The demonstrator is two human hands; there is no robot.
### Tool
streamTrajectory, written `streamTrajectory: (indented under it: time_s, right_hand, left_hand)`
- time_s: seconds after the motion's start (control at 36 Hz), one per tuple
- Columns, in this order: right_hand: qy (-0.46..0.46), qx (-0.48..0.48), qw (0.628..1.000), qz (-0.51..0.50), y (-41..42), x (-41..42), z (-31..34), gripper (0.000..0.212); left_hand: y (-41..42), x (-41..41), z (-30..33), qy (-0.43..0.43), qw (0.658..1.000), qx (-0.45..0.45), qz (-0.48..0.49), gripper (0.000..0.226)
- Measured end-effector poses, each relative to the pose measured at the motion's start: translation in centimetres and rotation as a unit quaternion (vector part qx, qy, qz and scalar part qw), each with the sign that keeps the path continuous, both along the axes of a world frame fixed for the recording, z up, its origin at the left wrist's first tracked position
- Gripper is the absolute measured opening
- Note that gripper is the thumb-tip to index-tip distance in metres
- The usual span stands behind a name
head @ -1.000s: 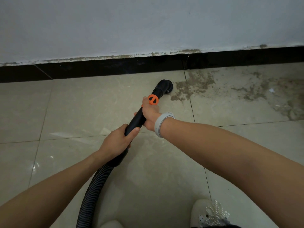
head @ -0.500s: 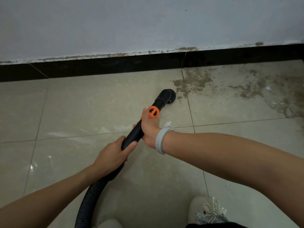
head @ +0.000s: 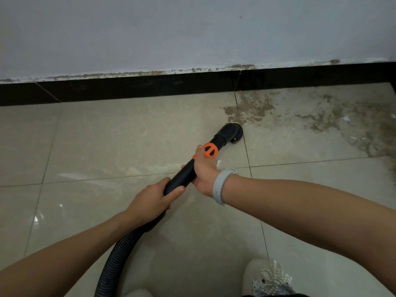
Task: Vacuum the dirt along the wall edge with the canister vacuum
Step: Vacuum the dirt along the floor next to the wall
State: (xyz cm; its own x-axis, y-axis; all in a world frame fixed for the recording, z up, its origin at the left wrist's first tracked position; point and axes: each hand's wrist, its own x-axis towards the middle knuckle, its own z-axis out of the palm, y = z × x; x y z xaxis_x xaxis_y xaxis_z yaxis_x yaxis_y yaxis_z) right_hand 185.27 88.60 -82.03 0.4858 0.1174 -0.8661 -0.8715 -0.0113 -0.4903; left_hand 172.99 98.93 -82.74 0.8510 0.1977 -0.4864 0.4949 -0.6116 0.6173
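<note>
Wand: I see a black tube (head: pixel 184 175) with an orange dial (head: pixel 210 150) near its front; it runs diagonally from lower left to upper right over the floor.
Nozzle: black, round (head: pixel 232 132), it is down on the tile (head: pixel 128 136), at the near edge of the dirt.
Hose: grey and ribbed (head: pixel 116 262), it goes from the wand's rear end down to the bottom of the view.
Dirt: a brown, grainy patch (head: pixel 250 109) lies along the black baseboard (head: pixel 139 86) and spreads to the right; small white scraps (head: pixel 346 118) lie in it.
Wall: pale (head: pixel 192 33), with stains just above the baseboard.
Near me: a white shoe with beads (head: pixel 270 277) is at the bottom right.
Left hand: the hand (head: pixel 153 200) is wrapped around the rear of the wand, thumb on top.
Right hand: the hand (head: pixel 204 170) grips the wand just behind the dial, thumb beside the dial; a pale wristband (head: pixel 220 186) is on this wrist.
</note>
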Motion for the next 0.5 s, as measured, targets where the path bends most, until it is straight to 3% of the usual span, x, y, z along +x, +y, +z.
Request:
streamTrajectory:
  time_s: [0.28,0.5]
  right_hand:
    - [-0.019,0.000,0.998,0.051,2.3,3.2,-0.3,0.034]
    - [-0.057,-0.026,0.995,0.079,4.1,5.1,-1.2,0.045]
  left_hand:
    - [0.2,1.7,-0.3,-0.033,0.997,0.001,0.077,0.050]
    - [0.8,3.5,-1.2,-0.044,0.994,-0.014,0.100,0.048]
